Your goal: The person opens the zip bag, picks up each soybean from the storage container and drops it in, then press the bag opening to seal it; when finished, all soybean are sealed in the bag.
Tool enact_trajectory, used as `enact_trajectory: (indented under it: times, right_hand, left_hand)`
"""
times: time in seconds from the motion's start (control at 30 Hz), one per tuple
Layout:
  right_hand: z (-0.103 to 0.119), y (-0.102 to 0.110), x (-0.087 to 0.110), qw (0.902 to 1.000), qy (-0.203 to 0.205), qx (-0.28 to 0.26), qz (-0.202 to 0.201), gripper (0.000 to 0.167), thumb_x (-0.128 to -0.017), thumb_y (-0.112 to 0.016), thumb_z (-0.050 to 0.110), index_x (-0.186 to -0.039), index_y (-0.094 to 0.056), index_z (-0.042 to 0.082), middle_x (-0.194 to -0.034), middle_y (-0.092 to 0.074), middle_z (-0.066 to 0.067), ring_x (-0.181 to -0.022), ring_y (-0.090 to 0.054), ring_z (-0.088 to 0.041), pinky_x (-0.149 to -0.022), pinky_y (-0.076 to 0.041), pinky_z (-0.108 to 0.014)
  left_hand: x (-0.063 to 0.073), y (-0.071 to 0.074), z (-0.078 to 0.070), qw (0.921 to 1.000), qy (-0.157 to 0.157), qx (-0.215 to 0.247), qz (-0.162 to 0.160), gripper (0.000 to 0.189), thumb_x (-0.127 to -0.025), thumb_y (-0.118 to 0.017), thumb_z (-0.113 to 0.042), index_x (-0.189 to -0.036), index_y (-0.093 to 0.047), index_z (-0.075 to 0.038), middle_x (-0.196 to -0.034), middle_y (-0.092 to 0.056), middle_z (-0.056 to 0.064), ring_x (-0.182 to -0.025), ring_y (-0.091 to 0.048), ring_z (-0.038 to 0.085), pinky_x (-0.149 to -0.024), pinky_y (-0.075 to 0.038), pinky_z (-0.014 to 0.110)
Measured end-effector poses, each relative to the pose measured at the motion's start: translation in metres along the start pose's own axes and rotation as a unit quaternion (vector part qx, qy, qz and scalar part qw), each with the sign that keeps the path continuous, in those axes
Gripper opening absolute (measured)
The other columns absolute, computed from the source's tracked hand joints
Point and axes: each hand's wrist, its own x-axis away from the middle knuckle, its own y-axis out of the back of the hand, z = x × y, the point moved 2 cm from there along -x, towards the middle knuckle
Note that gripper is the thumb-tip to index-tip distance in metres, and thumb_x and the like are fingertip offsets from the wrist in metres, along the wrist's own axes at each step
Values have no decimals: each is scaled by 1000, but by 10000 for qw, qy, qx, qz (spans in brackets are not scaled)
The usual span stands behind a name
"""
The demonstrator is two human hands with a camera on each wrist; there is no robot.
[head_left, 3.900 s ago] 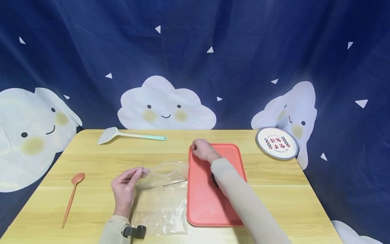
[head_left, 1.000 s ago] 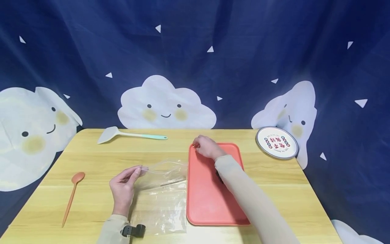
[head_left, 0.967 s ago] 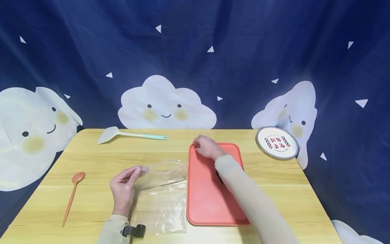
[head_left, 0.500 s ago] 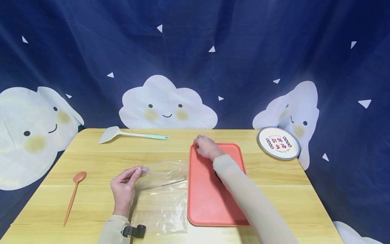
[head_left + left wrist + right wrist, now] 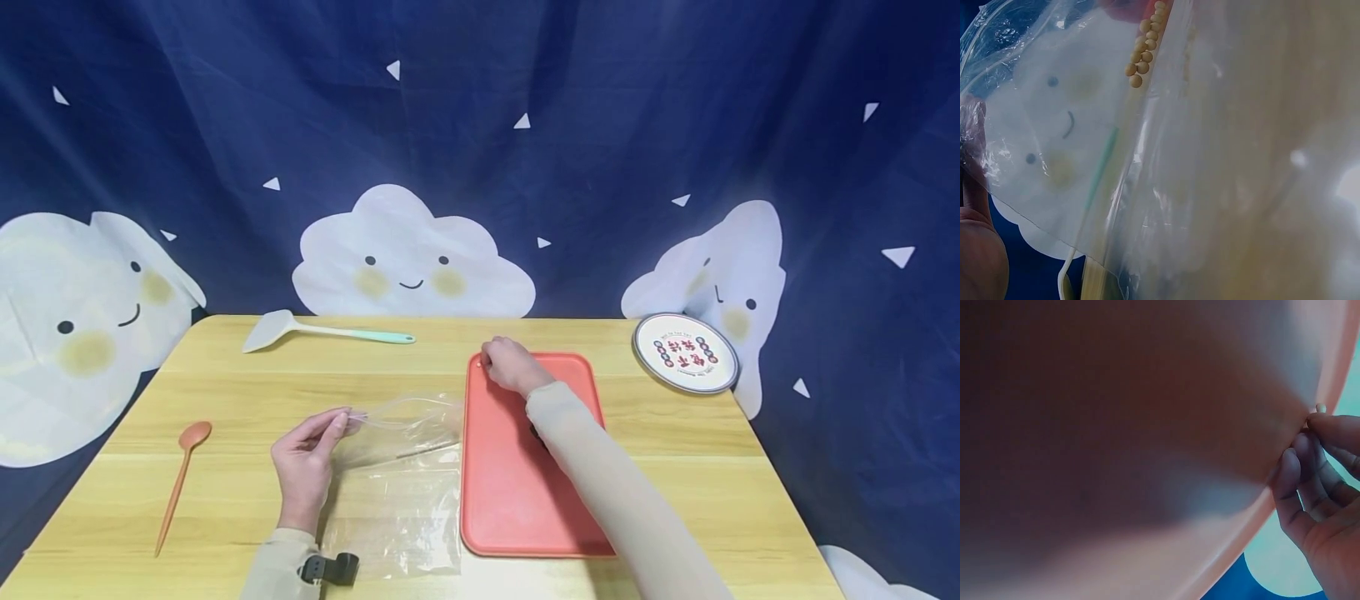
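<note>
In the head view my left hand (image 5: 307,462) pinches the zip edge of a clear plastic bag (image 5: 397,508), which spreads over the table beside the tray. Several round tan soybeans (image 5: 1141,53) show through the plastic in the left wrist view; I cannot tell whether they lie inside the bag. My right hand (image 5: 510,367) reaches over the red tray (image 5: 510,483) to its far left corner, fingers curled and tips together. A small pale bean (image 5: 1320,408) shows at those fingertips in the right wrist view, partly hidden by a finger.
An orange spoon (image 5: 180,483) lies at the left of the wooden table (image 5: 675,500). Toward the back rests a spatula (image 5: 330,331) with a white head and green handle. A printed white plate (image 5: 686,352) sits at the back right edge. Behind hangs a blue curtain (image 5: 585,125).
Over the last seconds my right hand has stayed at the tray's far left corner, shifting only slightly. My left hand keeps its pinch on the bag in nearly the same place.
</note>
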Motion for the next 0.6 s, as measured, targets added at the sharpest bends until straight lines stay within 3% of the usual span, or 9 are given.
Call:
enact_trajectory:
  times: [0.2, 0.37, 0.6]
  right_hand:
    - [-3, 7, 12, 9986, -23, -524, -111, 4, -94, -62, 5, -94, -66, 8, -89, -64, -1, -87, -61, -18, -75, -52, -30]
    - [-4, 17, 23, 9902, -74, -1332, -408, 4, -94, -67, 7, -98, -67, 6, -88, -66, 1, -86, -61, -16, -79, -53, -32]
    - [4, 30, 40, 9823, 17, -1801, -508, 6, -93, -66, 3, -97, -69, 6, -86, -64, 3, -84, -59, -14, -77, -52, -31]
  left_hand:
    - [0, 0, 2, 9999, -15, 101, -2, 10, -87, -56, 24, -95, -60, 27, -85, -69, 28, -74, -73, 23, -73, -60, 31]
    - [1, -1, 1, 10000, 2, 53, 38, 11, -87, -55, 24, -96, -61, 26, -86, -69, 28, -75, -73, 23, -74, -59, 31]
    - [2, -1, 3, 10000, 73, 52, 17, 10, -88, -57, 23, -96, -61, 26, -86, -70, 28, -75, -73, 24, -74, -60, 32]
